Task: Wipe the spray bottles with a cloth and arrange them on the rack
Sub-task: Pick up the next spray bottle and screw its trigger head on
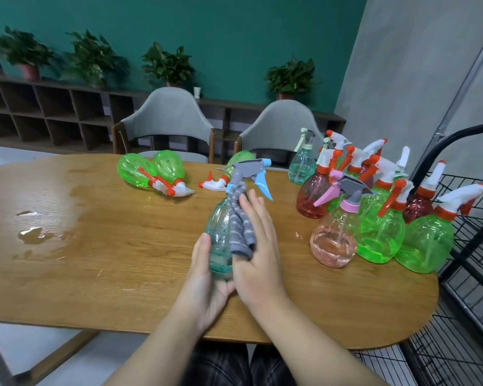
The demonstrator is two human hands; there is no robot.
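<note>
Wiping was under way on a teal spray bottle with a grey head and blue trigger, held above the wooden table near its front edge. The left hand cupped the bottle's base from below and the side, fingers curled round it. The right hand lay with straight fingers flat against the grey striped cloth, pressing it onto the bottle's right flank from neck to belly.

The black wire rack stood at the table's right end, and no bottle could be seen on the shelves in view, so arranging had seemingly not begun. Just beside it a cluster of upright bottles waited on the table: a pink bottle, several green bottles, a red bottle and a pale teal bottle further back. Whether any of these had been wiped could not be told. Three green bottles lay on their sides at the table's far edge, apart from the rest. Puddles of water glistened on the left part of the table. Most of the job appeared to remain.
</note>
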